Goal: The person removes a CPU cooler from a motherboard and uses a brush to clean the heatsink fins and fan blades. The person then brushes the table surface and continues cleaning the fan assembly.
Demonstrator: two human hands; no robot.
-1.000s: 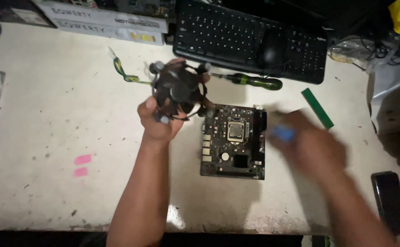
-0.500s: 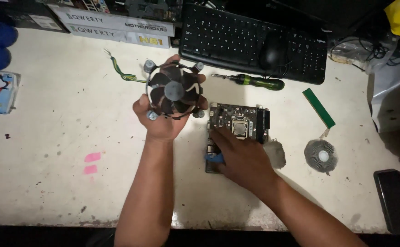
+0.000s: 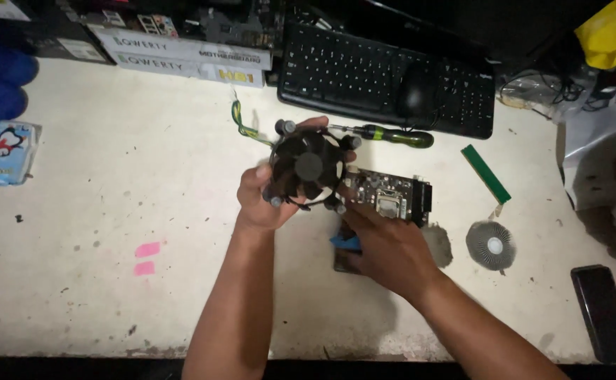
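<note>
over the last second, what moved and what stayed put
The right hand came in from the right side of the board and now lies on the motherboard, beside the blue part. The left hand kept hold of the cooler fan. Screwdriver and keyboard stayed.

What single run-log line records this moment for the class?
left hand: holds cooler fan above table | right hand: rests on motherboard | nearby: screwdriver, keyboard

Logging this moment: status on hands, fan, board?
Left hand grips cooler fan, raised. Right hand flat on motherboard. Screwdriver lies beyond, apart.
</note>
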